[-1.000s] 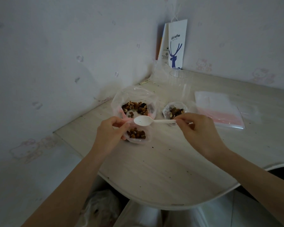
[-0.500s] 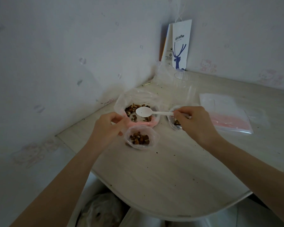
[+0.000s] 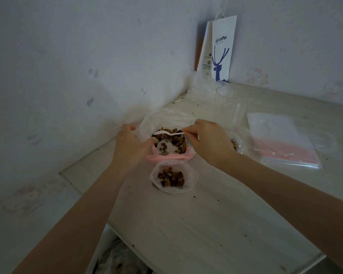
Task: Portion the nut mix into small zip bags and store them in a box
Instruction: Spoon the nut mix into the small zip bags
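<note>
A large clear bag with a pink rim (image 3: 167, 157) lies open on the table and holds the nut mix (image 3: 173, 140). My left hand (image 3: 132, 144) grips the bag's left edge. My right hand (image 3: 208, 140) pinches the handle of a white plastic spoon (image 3: 166, 133), whose bowl lies over the nuts. A small zip bag (image 3: 173, 177) with a portion of nuts stands open just in front of the big bag. Another small bag of nuts (image 3: 237, 144) shows partly behind my right hand.
A stack of empty zip bags with pink strips (image 3: 283, 143) lies at the right. A white coffee paper bag (image 3: 221, 50) leans in the wall corner, with clear plastic cups (image 3: 225, 95) in front of it. The table's curved edge (image 3: 127, 242) runs near me.
Both hands left the small bag and moved back to the large nut bag. The spoon has tipped down onto the nuts. The view has shifted closer.
</note>
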